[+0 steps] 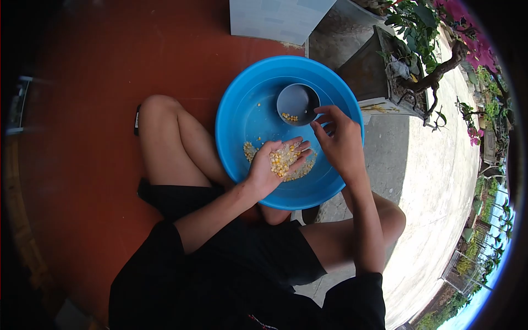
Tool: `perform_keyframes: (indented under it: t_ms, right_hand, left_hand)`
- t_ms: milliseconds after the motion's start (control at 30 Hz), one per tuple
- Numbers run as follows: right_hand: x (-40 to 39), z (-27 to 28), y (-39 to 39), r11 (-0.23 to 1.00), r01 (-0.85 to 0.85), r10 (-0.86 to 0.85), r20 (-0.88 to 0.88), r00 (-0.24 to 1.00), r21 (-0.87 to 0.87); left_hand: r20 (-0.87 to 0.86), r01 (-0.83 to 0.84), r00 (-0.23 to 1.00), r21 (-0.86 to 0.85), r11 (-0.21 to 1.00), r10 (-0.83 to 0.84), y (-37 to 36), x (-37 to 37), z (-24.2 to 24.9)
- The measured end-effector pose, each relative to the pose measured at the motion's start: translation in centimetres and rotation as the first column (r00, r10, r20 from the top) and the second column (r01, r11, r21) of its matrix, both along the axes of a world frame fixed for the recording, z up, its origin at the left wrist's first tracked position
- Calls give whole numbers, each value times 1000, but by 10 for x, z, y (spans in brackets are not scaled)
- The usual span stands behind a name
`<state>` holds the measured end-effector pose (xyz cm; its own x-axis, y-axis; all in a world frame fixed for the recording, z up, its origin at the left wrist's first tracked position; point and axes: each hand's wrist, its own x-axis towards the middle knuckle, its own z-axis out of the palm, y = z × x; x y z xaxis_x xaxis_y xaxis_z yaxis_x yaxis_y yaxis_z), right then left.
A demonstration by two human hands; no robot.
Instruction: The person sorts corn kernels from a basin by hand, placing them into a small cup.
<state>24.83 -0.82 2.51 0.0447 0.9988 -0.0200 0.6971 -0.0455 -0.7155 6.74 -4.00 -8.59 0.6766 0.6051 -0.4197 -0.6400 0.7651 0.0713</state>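
Note:
My left hand (pixel 263 175) is palm up over the large blue basin (pixel 227 118), fingers spread beneath a heap of yellow corn kernels (pixel 283 159) mixed with small pale grains. Beneath it, more of the same grain mix (pixel 300 173) lies on the basin floor. A small grey metal bowl (pixel 297 94) sits inside the basin on its far side, with a few yellow kernels (pixel 289 116) at its near edge. My right hand (pixel 340 140) is at the bowl's near right rim, thumb and forefinger apart, with nothing visible between them.
The basin stands between my bent legs (pixel 165 137), where red floor (pixel 110 110) meets grey concrete (pixel 385 154). A white box-like block (pixel 278 19) is beyond it. To the right, a planter (pixel 374 69) holds a woody plant with a twisted trunk (pixel 440 71) and pink flowers.

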Motion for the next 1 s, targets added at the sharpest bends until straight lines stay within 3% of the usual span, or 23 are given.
perform_keyframes:
  t_ms: [167, 300, 433, 500, 1000]
  right_hand:
    - [-11, -1, -17, 944, -296, 281, -117, 953, -147]
    - [-25, -15, -33, 912, -370, 355, -112, 928, -179]
    - [-36, -31, -47, 936, -336, 339, 5, 941, -108]
    - [-39, -33, -50, 943, -316, 321, 44, 946, -103]
    - [-38, -37, -45, 953, -294, 294, -2, 956, -75]
  left_hand:
    - [-106, -52, 993, -28, 998, 49, -2, 0, 3]
    - [-49, -24, 998, 12, 1000, 24, 0, -6, 0]
    - [64, -50, 997, 39, 998, 47, 0, -3, 0]
    - [41, -43, 998, 48, 998, 42, 0, -3, 3]
    - [8, 11, 1000, 96, 995, -12, 0, -2, 8]
